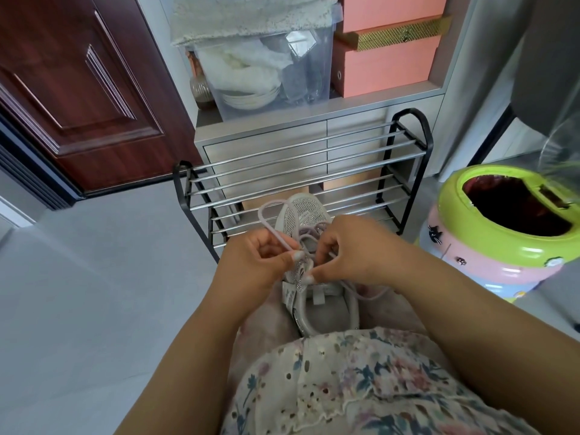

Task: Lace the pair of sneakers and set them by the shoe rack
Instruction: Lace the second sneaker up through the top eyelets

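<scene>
A grey glittery sneaker (304, 215) rests on my lap, toe pointing away toward the shoe rack (301, 171). Its pale lilac lace (273, 229) loops out to the left of the toe and crosses the upper eyelets. My left hand (260, 262) pinches one strand of the lace beside the tongue. My right hand (351, 249) pinches the lace on the other side, over the eyelets. Another strand trails off to the right under my right wrist. Only this one sneaker is in view.
The black-framed rack with chrome bars stands on the grey floor against a grey cabinet (282, 146). A green and pink bin (502, 233) sits to the right. A brown door (78, 89) is at the left. A clear storage box (266, 73) and pink boxes (386, 64) fill the shelf above.
</scene>
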A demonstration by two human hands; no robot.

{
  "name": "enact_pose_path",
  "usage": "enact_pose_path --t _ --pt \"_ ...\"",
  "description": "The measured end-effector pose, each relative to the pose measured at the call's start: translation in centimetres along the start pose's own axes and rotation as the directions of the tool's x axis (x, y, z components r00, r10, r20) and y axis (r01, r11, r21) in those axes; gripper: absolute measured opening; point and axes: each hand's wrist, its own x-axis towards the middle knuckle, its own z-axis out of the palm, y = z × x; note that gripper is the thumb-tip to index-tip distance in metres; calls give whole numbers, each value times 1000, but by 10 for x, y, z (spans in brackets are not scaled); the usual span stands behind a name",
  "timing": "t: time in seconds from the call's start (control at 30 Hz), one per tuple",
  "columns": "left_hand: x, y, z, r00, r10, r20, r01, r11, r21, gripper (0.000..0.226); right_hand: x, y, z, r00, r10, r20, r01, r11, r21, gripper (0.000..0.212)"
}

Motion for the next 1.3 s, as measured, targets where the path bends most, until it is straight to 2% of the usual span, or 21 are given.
enact_pose_path --t 0.33,0.57,0.77,0.97,1.17,1.3 --pt "1 1 -1 1000 -6 23 4 997 80 8 3 1 3 999 -23 30 22 998 51 27" --pt "-2 -1 1 999 22 -30 -20 997 69 11 3 2 4 997 -72 8 71 992 102 25" --pt "-1 -8 1 998 -57 4 57 998 -29 1 3 2 4 996 -88 -1 88 991 102 23" --pt "-2 -14 7 977 -185 103 203 955 -215 13 5 3 9 996 -83 -18 84 995 63 15" --pt "-1 -18 6 971 -209 114 234 924 -303 20 5 4 11 992 -117 -38 121 984 130 8" --pt "-2 -19 6 961 -184 204 237 931 -276 36 6 3 11 988 -144 -50 150 977 153 6"
